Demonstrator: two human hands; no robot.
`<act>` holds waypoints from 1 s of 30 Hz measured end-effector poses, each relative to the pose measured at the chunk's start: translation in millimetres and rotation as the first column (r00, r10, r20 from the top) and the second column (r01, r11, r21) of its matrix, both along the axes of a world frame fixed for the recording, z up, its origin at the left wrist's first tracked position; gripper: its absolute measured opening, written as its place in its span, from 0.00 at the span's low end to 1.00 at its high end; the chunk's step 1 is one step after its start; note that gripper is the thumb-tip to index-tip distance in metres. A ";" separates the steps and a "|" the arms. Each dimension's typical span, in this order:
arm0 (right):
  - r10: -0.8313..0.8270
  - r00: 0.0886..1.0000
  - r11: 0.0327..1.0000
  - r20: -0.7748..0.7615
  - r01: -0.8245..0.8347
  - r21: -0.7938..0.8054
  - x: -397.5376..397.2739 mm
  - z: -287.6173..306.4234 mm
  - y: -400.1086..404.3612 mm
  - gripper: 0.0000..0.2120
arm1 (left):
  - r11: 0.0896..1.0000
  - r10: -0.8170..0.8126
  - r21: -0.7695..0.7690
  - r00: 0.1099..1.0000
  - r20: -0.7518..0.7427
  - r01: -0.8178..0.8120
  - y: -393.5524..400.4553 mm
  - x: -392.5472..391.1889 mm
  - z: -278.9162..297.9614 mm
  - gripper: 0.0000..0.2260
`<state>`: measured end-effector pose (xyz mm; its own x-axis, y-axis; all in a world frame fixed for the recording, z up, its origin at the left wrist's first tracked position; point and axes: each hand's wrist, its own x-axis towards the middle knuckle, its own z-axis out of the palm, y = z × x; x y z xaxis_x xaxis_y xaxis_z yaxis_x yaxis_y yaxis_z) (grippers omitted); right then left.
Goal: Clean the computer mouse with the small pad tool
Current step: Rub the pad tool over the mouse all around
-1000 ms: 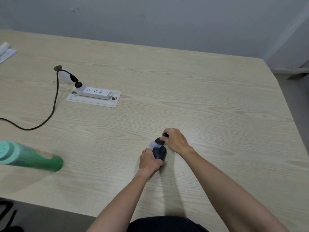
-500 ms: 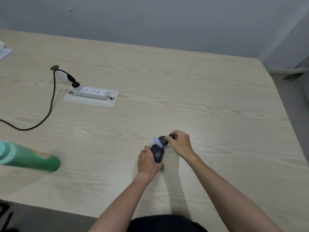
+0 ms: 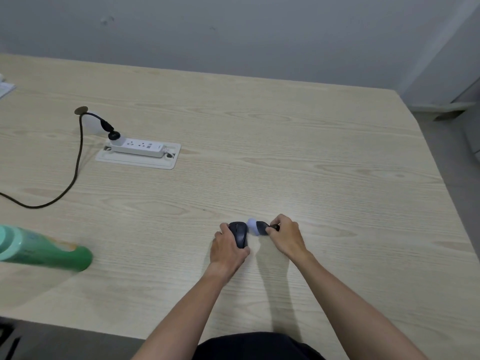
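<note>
A black computer mouse (image 3: 239, 233) rests on the wooden table (image 3: 311, 165), near its front edge. My left hand (image 3: 226, 249) grips the mouse from the left and rear. My right hand (image 3: 287, 237) pinches the dark handle of the small pad tool (image 3: 257, 227). The tool's pale lilac pad touches the mouse's right front side. The lower rear of the mouse is hidden under my left fingers.
A green bottle (image 3: 44, 249) lies on its side at the left front. A white power strip (image 3: 139, 147) sits on a white plate at the back left, with a black cable (image 3: 75, 167) trailing off the left edge. The table's right edge runs diagonally.
The pad tool has moved from over the mouse's front top to its right side. My right hand shifted right, and my left hand stayed on the mouse.
</note>
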<state>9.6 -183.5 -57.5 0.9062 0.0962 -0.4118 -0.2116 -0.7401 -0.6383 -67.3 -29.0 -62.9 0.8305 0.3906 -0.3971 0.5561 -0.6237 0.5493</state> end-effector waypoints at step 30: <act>0.170 0.983 0.984 -0.063 -0.173 -0.042 1.7 8.7 -1.1 0.01 | 0.996 -0.063 -0.072 0.996 -0.069 0.058 15.4 3.6 6.7 0.29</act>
<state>11.4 -184.5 -48.8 0.8517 0.2272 -0.4722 -0.1155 -0.7975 -0.5921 -63.7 -13.6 -56.2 0.8205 0.3102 -0.4801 0.5577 -0.6187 0.5534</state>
